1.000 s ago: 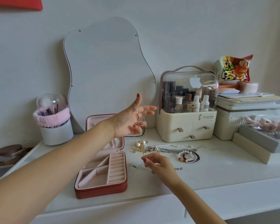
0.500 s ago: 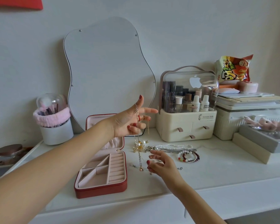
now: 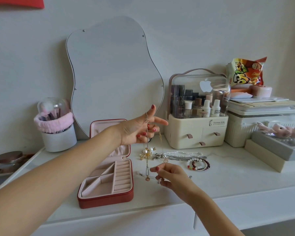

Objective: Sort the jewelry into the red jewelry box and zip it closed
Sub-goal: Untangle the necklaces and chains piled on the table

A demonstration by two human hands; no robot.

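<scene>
The red jewelry box (image 3: 107, 200) lies open on the white tabletop, its pink compartments showing nothing inside. Above and to its right, my left hand (image 3: 140, 129) is raised. It holds a thin gold necklace (image 3: 147, 160) whose chain hangs down to a small pendant just over the table. My right hand (image 3: 171, 174) is low beside that pendant, fingers curled, pinching a thin silver chain (image 3: 189, 176) that lies on the table. Behind it lie gold pearl earrings (image 3: 145, 153), a pearl necklace (image 3: 182, 153) and beaded bracelets (image 3: 199, 165).
A wavy mirror (image 3: 112, 74) leans on the wall behind the box. A cream cosmetics organizer (image 3: 197, 133) stands at back right, beside a storage bin (image 3: 262, 123) with a snack bag (image 3: 245, 72). A brush holder (image 3: 57, 132) stands at left, grey and cream boxes (image 3: 276, 150) at right.
My left hand's fingers curled more and the necklace now hangs lower, its pendant near the table. My right hand drew slightly back toward me and curled its fingers over the thin chain.
</scene>
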